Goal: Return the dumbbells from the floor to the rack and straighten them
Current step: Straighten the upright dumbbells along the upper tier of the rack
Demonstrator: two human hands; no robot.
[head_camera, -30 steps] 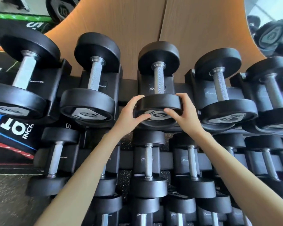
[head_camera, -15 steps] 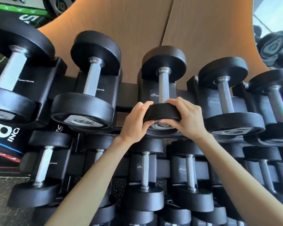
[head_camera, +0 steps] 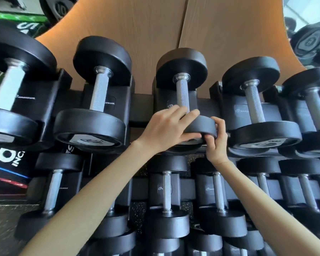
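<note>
A black dumbbell (head_camera: pixel 182 74) with a knurled steel handle lies in the middle cradle of the rack's top row (head_camera: pixel 142 115). Both hands are on its near head. My left hand (head_camera: pixel 166 130) grips that head from the left, fingers over its top edge and thumb under its face. My right hand (head_camera: pixel 215 143) pinches the head's right rim, fingers curled round the edge. The head's label face is mostly hidden by my left hand.
More black dumbbells fill the top row to the left (head_camera: pixel 98 100) and right (head_camera: pixel 255 106), close on both sides. Lower rows (head_camera: pixel 167 202) hold smaller dumbbells. A wooden wall panel (head_camera: pixel 155 26) stands behind the rack. A mirror (head_camera: pixel 310 37) is at the far right.
My left hand has slid further over the top of the near head toward the handle. My right hand has dropped from the top to the head's right rim. The view moved closer.
</note>
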